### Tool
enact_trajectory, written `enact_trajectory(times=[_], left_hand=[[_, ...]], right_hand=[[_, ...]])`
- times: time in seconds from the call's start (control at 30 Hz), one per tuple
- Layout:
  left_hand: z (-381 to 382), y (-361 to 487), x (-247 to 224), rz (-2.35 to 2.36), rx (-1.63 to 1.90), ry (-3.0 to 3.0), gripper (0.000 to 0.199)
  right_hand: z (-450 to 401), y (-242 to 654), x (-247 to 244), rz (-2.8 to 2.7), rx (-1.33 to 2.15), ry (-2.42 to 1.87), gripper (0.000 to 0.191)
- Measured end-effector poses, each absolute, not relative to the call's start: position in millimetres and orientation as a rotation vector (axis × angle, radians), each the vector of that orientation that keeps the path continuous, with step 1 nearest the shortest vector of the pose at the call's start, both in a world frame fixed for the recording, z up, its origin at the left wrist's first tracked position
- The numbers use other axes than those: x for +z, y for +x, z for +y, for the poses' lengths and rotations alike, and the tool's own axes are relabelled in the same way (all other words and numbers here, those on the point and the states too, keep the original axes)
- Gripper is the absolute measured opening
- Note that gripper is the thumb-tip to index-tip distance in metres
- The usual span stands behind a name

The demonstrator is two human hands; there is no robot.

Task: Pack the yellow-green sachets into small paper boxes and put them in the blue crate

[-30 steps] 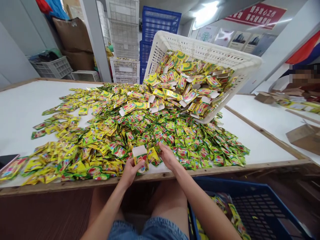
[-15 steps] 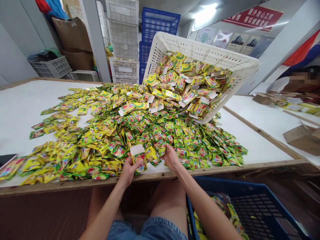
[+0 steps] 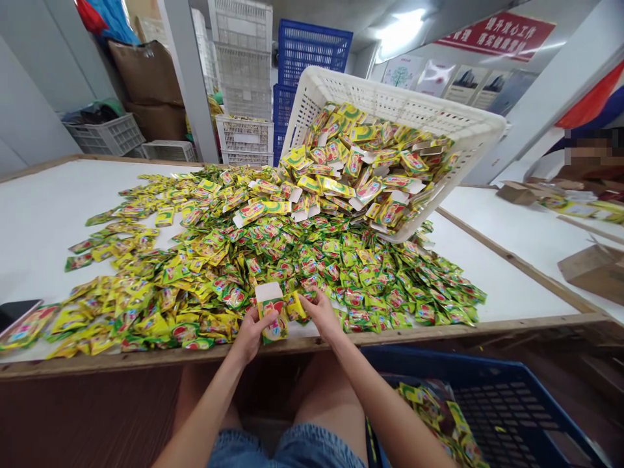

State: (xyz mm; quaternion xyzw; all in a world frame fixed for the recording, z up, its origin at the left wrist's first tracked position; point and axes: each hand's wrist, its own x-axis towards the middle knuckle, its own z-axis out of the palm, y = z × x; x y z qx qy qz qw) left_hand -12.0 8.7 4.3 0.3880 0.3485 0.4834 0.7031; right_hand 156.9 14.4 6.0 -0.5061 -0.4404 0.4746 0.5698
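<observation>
My left hand (image 3: 251,333) is closed round a small printed box (image 3: 271,316), held upright with its white top flap raised. Beside it, my right hand (image 3: 322,316) pinches a yellow sachet (image 3: 295,306) close to the box's right side. Both hands are just above the table's front edge. Behind them spreads a big heap of yellow and green sachets (image 3: 209,257). A tilted white plastic basket (image 3: 385,91) rests over the back of the heap. Out of it spill many small yellow boxes (image 3: 336,185), several with open flaps.
A wooden strip (image 3: 195,361) edges the white table (image 3: 43,201). A phone (image 3: 17,314) lies at the left. Below on the right stands a blue crate (image 3: 517,403) with sachets in it. Stacked crates (image 3: 244,84) rise behind. A person (image 3: 585,156) is at the far right.
My right hand has moved left from the green sachets towards the box and now holds a yellow sachet. My left hand keeps the box in nearly the same place.
</observation>
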Motion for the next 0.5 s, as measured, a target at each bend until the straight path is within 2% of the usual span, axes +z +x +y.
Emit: enact_trajectory(times=[0.27, 0.5], left_hand=[[6.6, -11.3, 2.5, 0.82, 1.099, 0.943, 0.036], [9.8, -11.8, 0.5, 0.855, 1.025, 1.055, 0.037]], right_hand=[[11.6, 170.9, 5.9, -1.069, 0.988, -1.264, 0.036], [8.0, 190.9, 23.4, -1.335, 0.774, -1.405, 0.029]])
